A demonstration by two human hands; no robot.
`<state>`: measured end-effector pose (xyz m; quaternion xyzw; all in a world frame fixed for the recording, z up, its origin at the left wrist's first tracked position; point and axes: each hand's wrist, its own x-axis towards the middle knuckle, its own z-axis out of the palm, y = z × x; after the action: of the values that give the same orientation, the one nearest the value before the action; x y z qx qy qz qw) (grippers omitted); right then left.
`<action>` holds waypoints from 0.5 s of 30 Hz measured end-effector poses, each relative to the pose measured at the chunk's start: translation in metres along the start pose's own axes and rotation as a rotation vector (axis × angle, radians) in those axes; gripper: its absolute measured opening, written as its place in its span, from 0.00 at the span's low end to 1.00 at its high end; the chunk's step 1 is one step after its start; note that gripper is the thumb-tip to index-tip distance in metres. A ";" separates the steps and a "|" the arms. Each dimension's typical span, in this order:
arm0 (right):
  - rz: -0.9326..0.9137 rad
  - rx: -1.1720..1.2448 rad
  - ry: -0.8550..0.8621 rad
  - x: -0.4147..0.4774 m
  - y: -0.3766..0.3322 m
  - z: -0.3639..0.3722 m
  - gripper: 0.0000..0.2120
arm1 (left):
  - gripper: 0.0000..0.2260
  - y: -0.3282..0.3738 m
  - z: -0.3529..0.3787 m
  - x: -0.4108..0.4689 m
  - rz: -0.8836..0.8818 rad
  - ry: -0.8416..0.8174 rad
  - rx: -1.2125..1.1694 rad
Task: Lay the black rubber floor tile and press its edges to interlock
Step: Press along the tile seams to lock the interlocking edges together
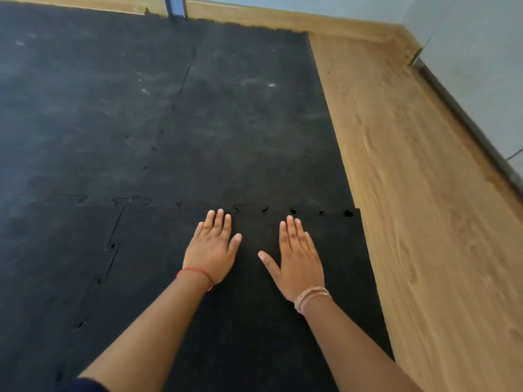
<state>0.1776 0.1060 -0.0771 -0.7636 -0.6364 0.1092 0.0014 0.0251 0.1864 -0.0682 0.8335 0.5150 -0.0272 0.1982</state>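
Note:
A black rubber floor tile (254,321) lies flat at the near centre, darker than its neighbours. My left hand (210,250) rests palm down on it, fingers together, fingertips close to the far jigsaw seam (291,211). My right hand (298,261) lies flat beside it with the thumb spread out. Small gaps show along the right part of that seam. The tile's left jigsaw edge (109,264) meets another black tile, with small gaps there too.
Dusty black tiles (169,108) cover the floor ahead and to the left. Bare wooden floor (410,207) runs along the right, bounded by a skirting board (283,19) and a pale wall (481,80). A metal post (175,5) stands at the far edge.

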 end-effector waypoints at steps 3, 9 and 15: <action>0.075 -0.010 -0.015 -0.014 0.022 0.002 0.43 | 0.26 0.034 0.020 0.002 0.139 0.011 -0.036; 0.135 0.005 -0.016 0.008 0.028 -0.003 0.50 | 0.44 0.035 0.038 0.015 0.136 0.150 -0.031; 0.096 -0.008 -0.282 0.021 0.040 -0.026 0.46 | 0.33 0.039 0.034 0.014 0.127 0.152 -0.022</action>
<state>0.2240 0.1228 -0.0609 -0.7702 -0.5936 0.2127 -0.0963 0.0713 0.1713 -0.0910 0.8619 0.4750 0.0545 0.1691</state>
